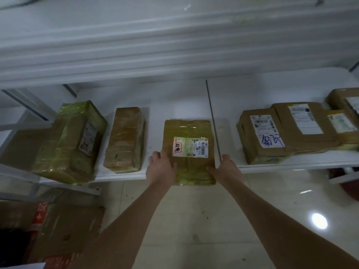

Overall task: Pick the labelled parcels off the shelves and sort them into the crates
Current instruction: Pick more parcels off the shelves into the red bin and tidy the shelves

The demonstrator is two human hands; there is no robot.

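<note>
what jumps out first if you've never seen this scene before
The left hand and right hand grip the sides of a taped brown parcel with a white barcode label, centre frame, its near end past the edge of the white shelf. To the right, a stack of labelled parcels carries bold blue handwriting; a bulky shiny-taped parcel sits at the shelf's left end.

Glossy tape wraps the cardboard parcel (189, 150); floor tiles (233, 210) shine.

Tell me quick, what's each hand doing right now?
Left hand: grips the labelled parcel by its left edge.
Right hand: grips the same parcel's right edge.
</note>
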